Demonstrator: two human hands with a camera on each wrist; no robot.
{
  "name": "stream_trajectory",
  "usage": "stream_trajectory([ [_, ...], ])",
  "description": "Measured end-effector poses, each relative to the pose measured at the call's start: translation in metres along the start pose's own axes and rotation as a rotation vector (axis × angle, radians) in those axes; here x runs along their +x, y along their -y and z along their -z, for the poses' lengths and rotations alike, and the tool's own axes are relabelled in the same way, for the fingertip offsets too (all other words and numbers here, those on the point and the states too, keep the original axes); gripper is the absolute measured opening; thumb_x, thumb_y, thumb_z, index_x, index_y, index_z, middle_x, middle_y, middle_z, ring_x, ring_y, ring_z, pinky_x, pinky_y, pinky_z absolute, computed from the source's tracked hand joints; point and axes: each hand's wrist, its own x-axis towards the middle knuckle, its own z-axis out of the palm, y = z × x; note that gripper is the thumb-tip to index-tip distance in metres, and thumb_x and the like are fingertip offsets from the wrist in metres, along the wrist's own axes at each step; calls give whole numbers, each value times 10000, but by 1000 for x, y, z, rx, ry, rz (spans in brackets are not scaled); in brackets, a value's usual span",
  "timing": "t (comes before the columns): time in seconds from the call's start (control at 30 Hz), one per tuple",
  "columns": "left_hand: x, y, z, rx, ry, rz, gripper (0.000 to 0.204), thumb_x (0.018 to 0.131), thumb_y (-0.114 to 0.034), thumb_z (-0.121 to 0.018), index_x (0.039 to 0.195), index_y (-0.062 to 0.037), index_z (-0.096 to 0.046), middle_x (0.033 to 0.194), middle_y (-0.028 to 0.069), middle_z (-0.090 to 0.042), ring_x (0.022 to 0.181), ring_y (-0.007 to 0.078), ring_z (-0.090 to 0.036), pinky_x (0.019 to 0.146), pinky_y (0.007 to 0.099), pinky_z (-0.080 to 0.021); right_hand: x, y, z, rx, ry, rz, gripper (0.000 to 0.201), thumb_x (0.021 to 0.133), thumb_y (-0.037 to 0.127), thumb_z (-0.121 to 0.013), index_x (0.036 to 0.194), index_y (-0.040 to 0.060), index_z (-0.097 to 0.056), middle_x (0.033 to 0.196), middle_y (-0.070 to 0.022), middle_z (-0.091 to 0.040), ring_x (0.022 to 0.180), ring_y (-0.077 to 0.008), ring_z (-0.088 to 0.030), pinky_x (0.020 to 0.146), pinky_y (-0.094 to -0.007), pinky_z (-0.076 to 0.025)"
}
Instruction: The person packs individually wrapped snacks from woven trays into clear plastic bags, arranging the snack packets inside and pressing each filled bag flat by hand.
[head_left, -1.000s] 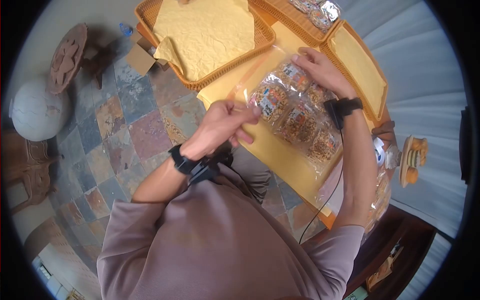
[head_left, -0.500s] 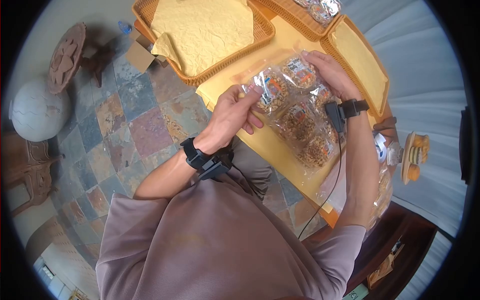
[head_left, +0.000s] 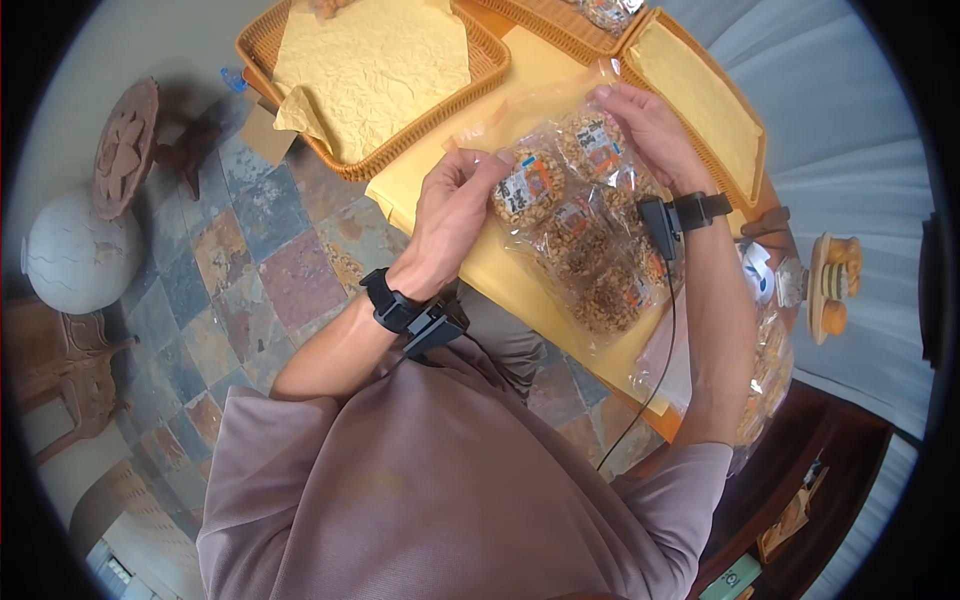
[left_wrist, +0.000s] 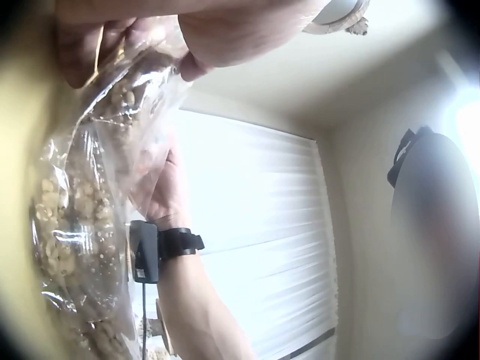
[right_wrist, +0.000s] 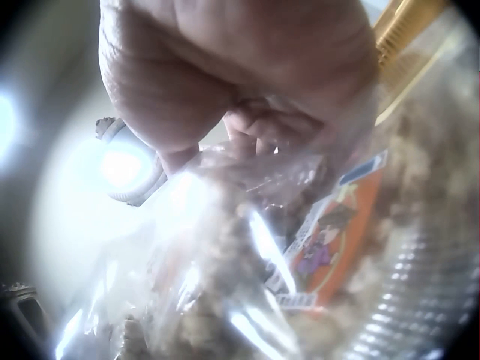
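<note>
A clear plastic bag (head_left: 555,315) holds several round, nut-studded cakes, each in its own wrapper. Two upper cakes, the left cake (head_left: 527,190) and the right cake (head_left: 592,145), show white and orange labels. My left hand (head_left: 450,210) pinches the bag's upper left edge between thumb and fingers. At the upper right corner, my right hand (head_left: 655,135) grips the plastic. Close up in the left wrist view, the bag (left_wrist: 82,217) hangs down from the left hand's fingers. An orange label (right_wrist: 341,232) lies just below my right hand in the right wrist view.
Yellow paper (head_left: 490,255) covers the table beneath the bag. A wicker tray (head_left: 375,165) lined with crumpled paper stands at the back left, a narrower lined tray (head_left: 690,75) at the right. Another filled bag (head_left: 765,385) lies beyond my right forearm.
The bag has been raised and turned so its labels face me more. My left hand has moved up along its left edge; the right keeps its hold at the corner.
</note>
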Motion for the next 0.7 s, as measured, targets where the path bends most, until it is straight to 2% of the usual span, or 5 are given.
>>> stream_trajectory([
  [0.4, -13, 7, 27, 173, 5, -58, 293, 971, -280, -738, 835, -42, -637, 718, -19, -599, 600, 49, -529, 527, 224, -421, 2, 7, -15, -132, -100, 71, 365, 1018, 310, -670, 1148, -30, -696, 1078, -101, -756, 905, -135, -672, 826, -268, -515],
  [0.47, -24, 3, 43, 419, 11, -25, 359, 996, -289, -708, 778, -5, -676, 712, 25, -666, 589, 74, -637, 550, 234, -529, -29, 19, -22, -631, -232, 439, 456, 999, 328, -682, 1271, -36, -643, 1128, -167, -746, 955, -231, -693, 863, -324, -525],
  [0.53, -35, -2, 52, 407, 26, 49, 362, 1005, -288, -696, 786, 0, -682, 714, 28, -670, 591, 77, -650, 549, 227, -534, -87, 36, -36, -762, -125, 439, 511, 962, 319, -714, 1322, -28, -606, 1137, -198, -716, 1033, -317, -687, 911, -382, -523],
  [0.6, -47, -3, 54, 366, 49, 131, 377, 1032, -283, -657, 808, 18, -691, 721, 38, -681, 612, 94, -691, 545, 219, -547, -150, 68, -57, -943, 159, -15, 624, 917, 279, -773, 1433, 10, -546, 1389, -227, -613, 1313, -350, -581, 1087, -410, -459],
  [0.7, -57, 5, 52, 329, 50, 140, 374, 1043, -270, -638, 833, 34, -697, 737, 52, -693, 613, 102, -693, 549, 228, -554, -217, 33, -91, -1201, 288, 153, 810, 848, 302, -816, 1495, -18, -448, 1548, -272, -434, 1434, -416, -435, 1151, -539, -374],
])
